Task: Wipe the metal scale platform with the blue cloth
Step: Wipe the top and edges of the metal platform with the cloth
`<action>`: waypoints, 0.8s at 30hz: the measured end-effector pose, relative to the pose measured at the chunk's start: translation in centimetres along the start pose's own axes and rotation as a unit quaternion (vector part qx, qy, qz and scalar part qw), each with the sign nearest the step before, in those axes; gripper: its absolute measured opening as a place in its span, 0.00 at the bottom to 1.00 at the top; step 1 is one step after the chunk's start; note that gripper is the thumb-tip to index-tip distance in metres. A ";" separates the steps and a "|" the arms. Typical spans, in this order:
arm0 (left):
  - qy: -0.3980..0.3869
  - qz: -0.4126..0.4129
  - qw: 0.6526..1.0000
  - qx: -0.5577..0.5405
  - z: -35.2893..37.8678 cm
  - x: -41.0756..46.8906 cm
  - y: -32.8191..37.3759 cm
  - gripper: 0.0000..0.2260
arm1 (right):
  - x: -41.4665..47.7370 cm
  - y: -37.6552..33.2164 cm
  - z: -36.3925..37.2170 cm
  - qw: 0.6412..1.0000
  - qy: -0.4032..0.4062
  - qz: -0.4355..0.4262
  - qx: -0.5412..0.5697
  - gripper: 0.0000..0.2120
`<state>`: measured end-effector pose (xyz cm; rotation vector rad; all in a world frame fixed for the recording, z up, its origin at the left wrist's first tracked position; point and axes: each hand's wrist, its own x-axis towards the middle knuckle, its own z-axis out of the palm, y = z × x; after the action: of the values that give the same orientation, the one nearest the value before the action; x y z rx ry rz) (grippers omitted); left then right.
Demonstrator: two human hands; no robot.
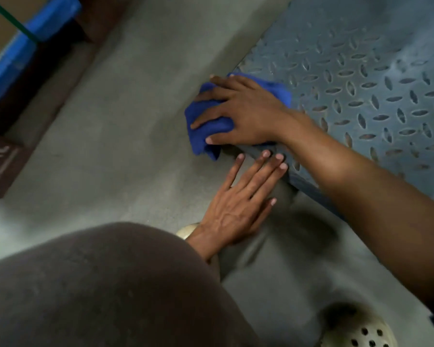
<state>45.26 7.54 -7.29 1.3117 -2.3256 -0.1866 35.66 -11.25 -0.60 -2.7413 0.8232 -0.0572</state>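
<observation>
The top-left corner of the frame is blurring out: something blue over cardboard, cut off by the frame, and a brown block with white lettering too smeared to read. A trousered knee is filling the lower left and hiding the left wrist. A cream perforated clog is peeking in at the bottom edge.

At the near corner of the metal scale platform, a grey-blue diamond tread plate, the right hand is pressing down on the blue cloth, fingers splayed wide and thumb alongside. The cloth is soft and bunched, draping off the platform's edge onto the concrete floor; the corner itself is hidden beneath it. The left hand is lying flat on the floor, fingers straight and slightly apart, fingertips touching the platform's rim.
</observation>
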 end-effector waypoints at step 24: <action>0.042 -0.024 0.999 0.021 0.2 -0.3 -2.2 0.44 | 1.4 0.6 0.3 0.999 0.025 -0.040 0.022 0.25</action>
<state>47.02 6.62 -8.34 1.3685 -2.2402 -0.0964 36.59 -12.40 -1.10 -2.7409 0.7163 -0.1575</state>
